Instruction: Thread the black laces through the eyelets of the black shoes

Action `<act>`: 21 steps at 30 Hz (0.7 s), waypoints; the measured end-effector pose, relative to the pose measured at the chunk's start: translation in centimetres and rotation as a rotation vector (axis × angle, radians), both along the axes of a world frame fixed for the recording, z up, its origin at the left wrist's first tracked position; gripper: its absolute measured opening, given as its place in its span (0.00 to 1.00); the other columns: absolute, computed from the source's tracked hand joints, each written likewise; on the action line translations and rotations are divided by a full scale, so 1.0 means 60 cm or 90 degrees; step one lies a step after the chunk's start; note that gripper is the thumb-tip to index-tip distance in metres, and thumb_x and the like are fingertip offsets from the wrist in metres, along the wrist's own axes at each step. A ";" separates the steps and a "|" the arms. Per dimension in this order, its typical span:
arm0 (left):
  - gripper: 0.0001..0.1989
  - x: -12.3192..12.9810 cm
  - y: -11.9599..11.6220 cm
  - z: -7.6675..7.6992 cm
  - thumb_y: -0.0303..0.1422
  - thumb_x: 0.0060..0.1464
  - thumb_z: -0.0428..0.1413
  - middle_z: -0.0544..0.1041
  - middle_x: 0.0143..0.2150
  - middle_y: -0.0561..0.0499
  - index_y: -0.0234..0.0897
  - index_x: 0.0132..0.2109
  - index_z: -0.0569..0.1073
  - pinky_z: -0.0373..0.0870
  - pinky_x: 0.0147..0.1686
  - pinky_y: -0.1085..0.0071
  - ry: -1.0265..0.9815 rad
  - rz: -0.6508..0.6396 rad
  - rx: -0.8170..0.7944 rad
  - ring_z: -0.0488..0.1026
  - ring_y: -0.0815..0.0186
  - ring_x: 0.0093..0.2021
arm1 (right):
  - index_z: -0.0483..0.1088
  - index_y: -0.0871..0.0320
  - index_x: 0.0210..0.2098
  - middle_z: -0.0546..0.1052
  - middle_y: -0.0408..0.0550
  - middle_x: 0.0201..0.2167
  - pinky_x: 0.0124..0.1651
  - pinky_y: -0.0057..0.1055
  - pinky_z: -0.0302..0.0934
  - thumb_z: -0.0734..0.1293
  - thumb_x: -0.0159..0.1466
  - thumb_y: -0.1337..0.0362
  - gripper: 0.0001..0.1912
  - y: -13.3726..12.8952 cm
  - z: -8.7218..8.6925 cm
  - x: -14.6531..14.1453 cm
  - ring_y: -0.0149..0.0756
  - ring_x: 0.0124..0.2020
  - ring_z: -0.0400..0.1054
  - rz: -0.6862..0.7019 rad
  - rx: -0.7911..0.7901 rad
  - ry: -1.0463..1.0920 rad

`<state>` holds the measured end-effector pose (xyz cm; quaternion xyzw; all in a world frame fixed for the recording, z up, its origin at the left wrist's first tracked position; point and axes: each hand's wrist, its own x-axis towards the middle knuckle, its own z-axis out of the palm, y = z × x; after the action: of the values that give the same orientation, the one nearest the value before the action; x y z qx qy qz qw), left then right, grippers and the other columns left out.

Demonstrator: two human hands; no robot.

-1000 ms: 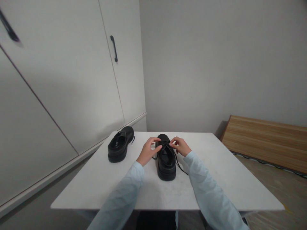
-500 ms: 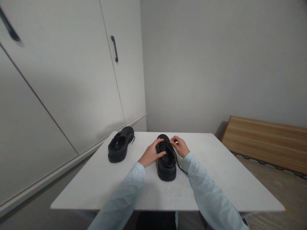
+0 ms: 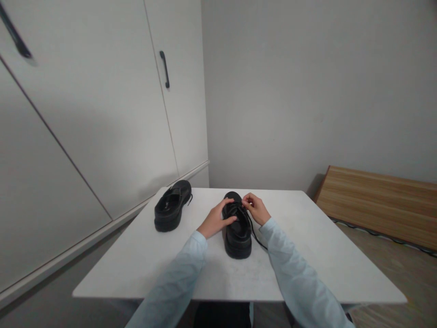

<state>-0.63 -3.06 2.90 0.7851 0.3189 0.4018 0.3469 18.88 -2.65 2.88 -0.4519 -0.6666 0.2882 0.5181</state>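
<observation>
The white table (image 3: 235,280) bears two black shoes (image 3: 238,249) (image 3: 167,223) (leather, perhaps).

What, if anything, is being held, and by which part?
The right hand seems to pinch a lace at the right edge of the nearer shoe. The left hand is spread over its left side; whether it grips cannot be told.

Head view, forward-down over table (image 3: 235,280)

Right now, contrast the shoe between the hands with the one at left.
The left hand and right hand are at the near shoe; the left shoe stands untouched. The near shoe's toe points nearly straight ahead; the left shoe's angles right. A long lace trails from the near shoe; the left shoe shows only a short lace end. Both are black, soles down.
</observation>
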 end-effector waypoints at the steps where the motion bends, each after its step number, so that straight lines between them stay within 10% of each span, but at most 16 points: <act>1: 0.26 0.000 0.000 0.000 0.33 0.46 0.60 0.67 0.58 0.45 0.41 0.54 0.66 0.55 0.60 0.57 -0.003 0.000 0.001 0.62 0.57 0.59 | 0.64 0.57 0.28 0.68 0.41 0.23 0.29 0.28 0.58 0.65 0.56 0.55 0.11 0.000 0.002 0.001 0.31 0.27 0.63 0.010 -0.007 0.008; 21: 0.26 0.000 -0.002 0.002 0.32 0.46 0.60 0.69 0.57 0.45 0.42 0.54 0.67 0.56 0.59 0.58 -0.003 -0.002 0.010 0.65 0.57 0.58 | 0.66 0.56 0.36 0.72 0.43 0.28 0.39 0.36 0.67 0.72 0.50 0.55 0.18 -0.006 0.010 0.007 0.33 0.29 0.71 0.096 -0.059 0.246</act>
<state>-0.62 -3.17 3.04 0.7873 0.3137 0.4058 0.3421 19.29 -2.99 3.47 -0.3605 -0.5729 0.4374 0.5921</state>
